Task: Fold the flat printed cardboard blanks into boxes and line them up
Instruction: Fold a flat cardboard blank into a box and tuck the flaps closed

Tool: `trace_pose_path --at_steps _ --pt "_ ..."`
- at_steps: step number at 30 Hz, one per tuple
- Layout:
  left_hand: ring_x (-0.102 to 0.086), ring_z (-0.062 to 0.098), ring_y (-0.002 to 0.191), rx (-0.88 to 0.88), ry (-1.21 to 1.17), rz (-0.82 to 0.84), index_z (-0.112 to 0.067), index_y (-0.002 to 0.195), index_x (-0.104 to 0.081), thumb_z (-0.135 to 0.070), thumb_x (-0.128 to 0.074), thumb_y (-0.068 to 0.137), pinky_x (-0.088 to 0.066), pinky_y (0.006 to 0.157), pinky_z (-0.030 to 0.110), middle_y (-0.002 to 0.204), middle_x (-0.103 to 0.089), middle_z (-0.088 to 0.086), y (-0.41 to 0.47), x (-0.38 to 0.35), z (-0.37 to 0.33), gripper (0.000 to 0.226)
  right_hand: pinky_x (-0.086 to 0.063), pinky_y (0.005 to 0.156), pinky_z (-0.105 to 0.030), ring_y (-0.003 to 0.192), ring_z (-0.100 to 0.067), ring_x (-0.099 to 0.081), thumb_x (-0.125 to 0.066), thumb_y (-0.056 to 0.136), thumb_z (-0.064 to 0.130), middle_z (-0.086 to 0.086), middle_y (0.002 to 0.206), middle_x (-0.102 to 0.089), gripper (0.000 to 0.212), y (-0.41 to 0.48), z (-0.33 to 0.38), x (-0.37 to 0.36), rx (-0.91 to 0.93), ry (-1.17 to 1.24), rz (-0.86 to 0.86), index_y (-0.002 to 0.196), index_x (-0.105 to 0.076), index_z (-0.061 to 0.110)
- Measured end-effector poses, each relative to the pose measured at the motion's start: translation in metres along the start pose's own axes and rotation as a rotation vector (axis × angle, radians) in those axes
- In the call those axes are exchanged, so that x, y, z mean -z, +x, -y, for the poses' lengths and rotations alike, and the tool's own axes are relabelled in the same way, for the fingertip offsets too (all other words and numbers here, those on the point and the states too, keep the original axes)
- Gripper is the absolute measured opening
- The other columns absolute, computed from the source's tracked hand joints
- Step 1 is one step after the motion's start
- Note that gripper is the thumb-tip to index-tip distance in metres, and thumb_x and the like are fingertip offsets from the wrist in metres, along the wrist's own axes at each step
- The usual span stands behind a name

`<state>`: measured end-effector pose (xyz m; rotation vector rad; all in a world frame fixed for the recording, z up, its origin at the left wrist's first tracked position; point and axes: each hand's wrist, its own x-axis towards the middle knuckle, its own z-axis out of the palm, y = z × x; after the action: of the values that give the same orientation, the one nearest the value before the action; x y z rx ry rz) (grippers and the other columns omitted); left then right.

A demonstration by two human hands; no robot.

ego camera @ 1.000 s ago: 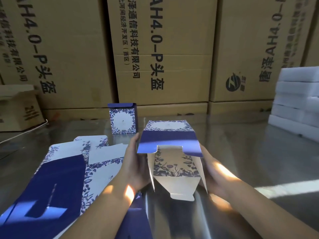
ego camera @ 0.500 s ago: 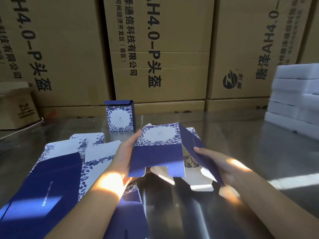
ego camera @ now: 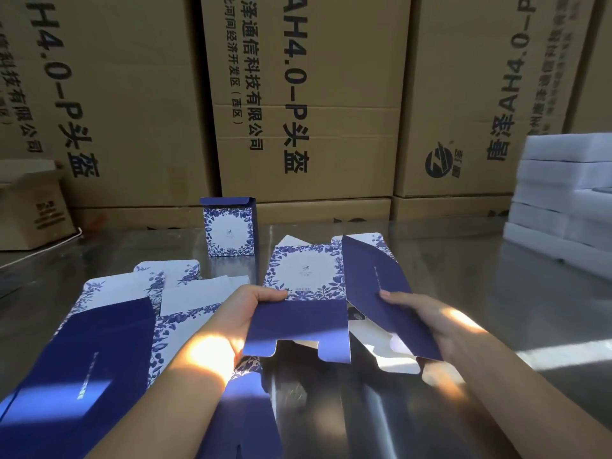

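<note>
Blank (ego camera: pixel 318 303) in hand, part-opened into a sleeve, held a little above the table (ego camera: pixel 496 293) over the middle of its near edge, printed face up twd the camera, prob. so the creases can be seen while squaring it. L: left hand (ego camera: pixel 245 313) clamped on the near-left corner of the floral panel (ego camera: pixel 306 273), thumb on top, fingers under it; judged the anchor side. R: right hand (ego camera: pixel 427 323) clamped on the navy side panel (ego camera: pixel 381 293), thumb on top, fingers beneath, swinging that panel out at an angle to the floral one. Looks like the step of popping the tube square. Notched navy bottom flap (ego camera: pixel 294 329) hangs loose at the near end, white inner flaps beside it, none tucked yet. Est. early in this box; bottom lock and lid to come. Flat blanks (ego camera: pixel 109 326) fanned over the near-left corner, just beside the left arm, w/in easy reach for the next pick. Finished box (ego camera: pixel 229 228) upright near the far edge, left of centre, well apart from the hands: start of the line, one only so far. Past the far edge, wall of brown cartons (ego camera: pixel 308 94); small carton (ego camera: pixel 29 200) at far left; white foam slabs (ego camera: pixel 563 200) stacked at the far-right corner.
</note>
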<state>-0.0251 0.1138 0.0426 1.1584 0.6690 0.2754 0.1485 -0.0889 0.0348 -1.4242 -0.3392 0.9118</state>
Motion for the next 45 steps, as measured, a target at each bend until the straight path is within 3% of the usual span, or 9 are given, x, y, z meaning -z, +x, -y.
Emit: trace_pose_path --at_steps 3,7,12,18,30,36,40,45 --pt "-0.061 0.03 0.065 -0.007 0.045 -0.051 -0.005 0.084 -0.066 -0.012 -0.07 0.07 -0.045 0.062 0.032 0.085 -0.066 0.017 0.0012 0.0016 0.0016 0.017 -0.049 0.042 -0.026 0.049 -0.022 -0.065 -0.08 0.053 0.026 -0.012 0.072 -0.072 0.048 0.0012 -0.0009 0.0007 0.021 -0.025 -0.042 0.095 -0.068 0.006" --pt "-0.063 0.027 0.053 -0.007 0.088 -0.063 -0.006 0.084 -0.065 -0.013 -0.067 0.076 -0.046 0.051 0.027 0.074 -0.067 0.014 0.0029 0.0025 0.0026 0.011 -0.052 0.048 -0.033 0.055 -0.027 -0.068 -0.083 0.049 0.025 -0.013 0.078 -0.073 0.059 0.0021 -0.0016 0.0007 0.05 -0.055 -0.077 0.103 -0.066 0.01" --pt "-0.063 0.027 0.051 -0.006 0.113 -0.078 -0.004 0.082 -0.065 -0.013 -0.068 0.076 -0.046 0.051 0.027 0.071 -0.067 0.014 0.0015 0.0017 0.0029 0.011 -0.053 0.047 -0.034 0.056 -0.027 -0.069 -0.081 0.07 0.019 -0.01 0.077 -0.074 0.038 0.0025 -0.001 0.0007 0.097 -0.085 -0.125 0.105 -0.066 0.014" --pt "-0.055 0.022 0.036 0.047 0.105 -0.084 -0.008 0.067 -0.054 -0.011 -0.064 0.079 -0.04 0.039 0.021 0.053 -0.057 0.008 0.0004 -0.0018 0.0012 0.016 -0.053 0.048 -0.04 0.058 -0.029 -0.07 -0.079 0.073 0.015 -0.011 0.079 -0.074 0.036 0.0043 -0.0024 0.0003 0.13 -0.068 -0.143 0.106 -0.064 0.017" --pt "-0.056 0.024 0.046 0.039 0.126 -0.121 -0.009 0.064 -0.055 -0.011 -0.066 0.075 -0.041 0.044 0.024 0.054 -0.057 0.008 0.005 -0.0021 0.0037 0.016 -0.054 0.051 -0.038 0.065 -0.03 -0.071 -0.079 0.071 0.014 -0.01 0.086 -0.075 0.042 0.007 -0.0051 -0.0009 0.17 -0.079 -0.173 0.109 -0.061 0.018" --pt "-0.061 0.029 0.056 -0.065 0.14 -0.135 -0.009 0.067 -0.062 -0.007 -0.067 0.074 -0.049 0.06 0.033 0.065 -0.065 0.014 0.0079 -0.0027 0.0058 0.008 -0.054 0.049 -0.035 0.063 -0.028 -0.071 -0.081 0.07 0.013 -0.008 0.085 -0.074 0.042 0.0071 -0.006 -0.001 0.184 -0.112 -0.213 0.107 -0.061 0.019" --pt "-0.064 0.028 0.055 -0.114 0.15 -0.127 -0.007 0.074 -0.066 -0.003 -0.066 0.075 -0.051 0.058 0.031 0.067 -0.068 0.015 0.0075 -0.0031 0.0054 0.004 -0.052 0.045 -0.03 0.057 -0.025 -0.07 -0.08 0.071 0.012 -0.005 0.081 -0.074 0.04 0.0068 -0.008 -0.0024 0.183 -0.124 -0.229 0.105 -0.061 0.02" --pt "-0.062 0.025 0.047 -0.126 0.138 -0.108 -0.011 0.068 -0.062 -0.009 -0.068 0.077 -0.05 0.054 0.027 0.058 -0.065 0.011 0.0072 -0.0032 0.0061 0.011 -0.053 0.048 -0.032 0.065 -0.029 -0.071 -0.08 0.071 0.014 -0.008 0.088 -0.073 0.042 0.0058 -0.008 -0.0023 0.181 -0.14 -0.237 0.108 -0.06 0.02"
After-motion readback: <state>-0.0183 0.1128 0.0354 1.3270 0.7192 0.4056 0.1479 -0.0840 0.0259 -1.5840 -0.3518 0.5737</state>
